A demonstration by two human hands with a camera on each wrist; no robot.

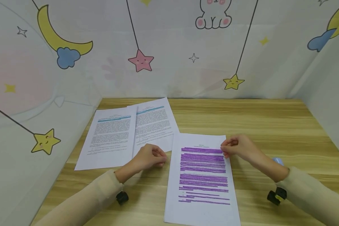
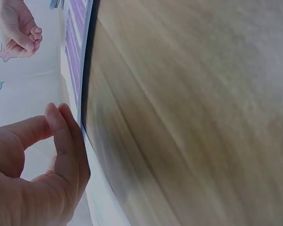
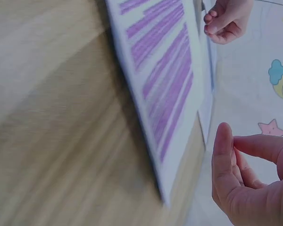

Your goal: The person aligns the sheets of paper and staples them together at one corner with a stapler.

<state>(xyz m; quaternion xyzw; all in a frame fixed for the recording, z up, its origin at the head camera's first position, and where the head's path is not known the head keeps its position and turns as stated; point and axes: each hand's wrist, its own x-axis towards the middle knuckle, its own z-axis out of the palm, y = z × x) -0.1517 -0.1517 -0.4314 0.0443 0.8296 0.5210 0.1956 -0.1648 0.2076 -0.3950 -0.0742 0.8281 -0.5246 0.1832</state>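
Observation:
In the head view, a sheet covered in purple highlighter (image 1: 203, 182) lies on the table in front of me, seemingly on top of a thin stack. My right hand (image 1: 238, 147) is over its upper right edge, fingers loosely bent; the right wrist view shows the hand (image 3: 254, 179) above and apart from the paper (image 3: 181, 136), with nothing visible between thumb and fingers. Just left of the sheet hovers my left hand (image 1: 151, 157). In the left wrist view, its thumb and fingertips come together by the paper edge (image 2: 81, 94), holding nothing visible.
Two printed sheets with blue highlighting lie overlapping at the back left, a front one (image 1: 107, 157) and a rear one (image 1: 158, 141). A small light-blue object (image 1: 278, 161) is partly hidden behind the right wrist. Patterned cloth (image 1: 172, 78) encloses the wooden table (image 1: 271, 125).

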